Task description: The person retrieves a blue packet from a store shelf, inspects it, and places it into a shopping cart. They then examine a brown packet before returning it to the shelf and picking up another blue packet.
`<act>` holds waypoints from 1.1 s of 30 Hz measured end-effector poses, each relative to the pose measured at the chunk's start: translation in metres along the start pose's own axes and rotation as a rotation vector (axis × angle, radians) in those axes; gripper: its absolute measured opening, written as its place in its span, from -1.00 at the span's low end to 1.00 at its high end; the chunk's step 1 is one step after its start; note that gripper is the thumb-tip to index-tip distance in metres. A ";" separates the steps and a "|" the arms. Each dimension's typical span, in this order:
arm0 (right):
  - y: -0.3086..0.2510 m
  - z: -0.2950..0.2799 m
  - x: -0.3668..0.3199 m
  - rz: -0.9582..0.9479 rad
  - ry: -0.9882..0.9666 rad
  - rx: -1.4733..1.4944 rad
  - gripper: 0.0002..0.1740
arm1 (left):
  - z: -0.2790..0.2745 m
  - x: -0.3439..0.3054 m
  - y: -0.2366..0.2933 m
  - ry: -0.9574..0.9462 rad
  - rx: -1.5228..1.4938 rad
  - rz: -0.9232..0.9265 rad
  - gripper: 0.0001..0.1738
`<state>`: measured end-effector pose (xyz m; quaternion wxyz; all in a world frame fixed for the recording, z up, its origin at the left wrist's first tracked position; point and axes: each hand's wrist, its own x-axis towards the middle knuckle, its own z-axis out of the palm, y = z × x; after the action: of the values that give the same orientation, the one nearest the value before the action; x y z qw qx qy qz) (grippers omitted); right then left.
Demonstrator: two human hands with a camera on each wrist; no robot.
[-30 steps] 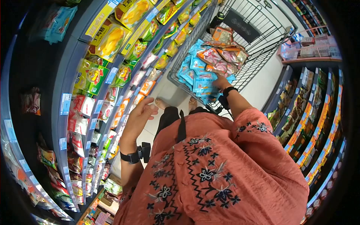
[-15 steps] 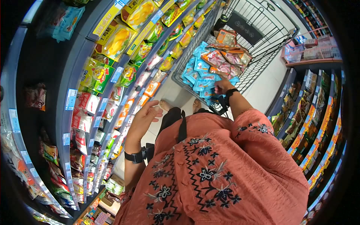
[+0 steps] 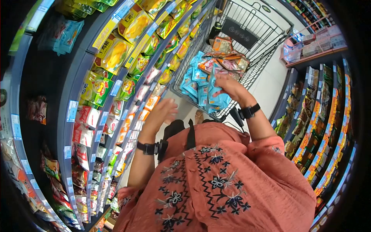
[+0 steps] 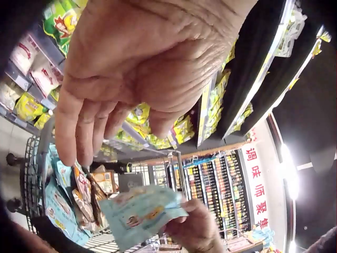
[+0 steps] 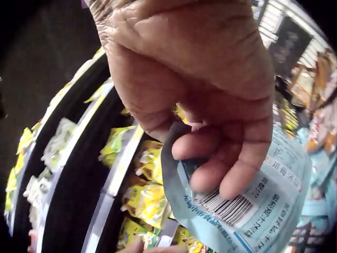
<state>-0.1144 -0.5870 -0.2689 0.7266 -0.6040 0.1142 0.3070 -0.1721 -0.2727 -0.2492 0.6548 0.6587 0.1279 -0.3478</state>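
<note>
The right hand (image 3: 232, 88) is clamped on a blue packet (image 3: 212, 87), which is over the near end of the cart (image 3: 258, 58), above other blue packets (image 3: 189, 84). The left hand (image 3: 162, 113) is extended, its fingers side by side and its thumb apart from them, in the space between the left rack (image 3: 67, 92) and the cart. Brown packets (image 3: 236, 63) are heaped beside the blue ones, partly covered in the head view by the right hand. A black panel (image 3: 239, 34) is fixed to the cart beyond the heap. The cart's wire wall stands between the heap and the right rack (image 3: 305, 120); a pink stand (image 3: 319, 56) adjoins that rack. The left rack carries yellow bags (image 3: 112, 54), with one dark red bag (image 3: 37, 110) on a shelf. The left wrist view adds rows of bottles (image 4: 224, 184), a wall sign (image 4: 256, 190) in red characters and a ceiling light (image 4: 288, 163); the left palm blocks much of its upper area. Only the right wrist view resolves the barcode (image 5: 231, 208) on the held packet, with the fingers curled over the packet's edge beside it.
</note>
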 end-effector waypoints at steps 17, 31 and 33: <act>-0.039 0.130 -0.064 -0.770 -0.240 -0.890 -0.87 | 0.055 0.008 0.060 -0.225 -0.723 0.284 0.01; -0.099 0.088 -0.033 -0.297 -0.133 -0.171 -0.61 | 0.016 -0.023 0.079 -0.198 -0.788 0.436 -0.10; -0.097 0.096 -0.029 -0.409 -0.123 -0.153 -0.61 | 0.019 -0.026 0.082 -0.145 -0.775 0.445 -0.09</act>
<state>-0.1004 -0.5127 -0.1510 0.7313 -0.6481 -0.0786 0.1974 -0.1451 -0.2922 -0.1680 0.9192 0.3502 0.0579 -0.1702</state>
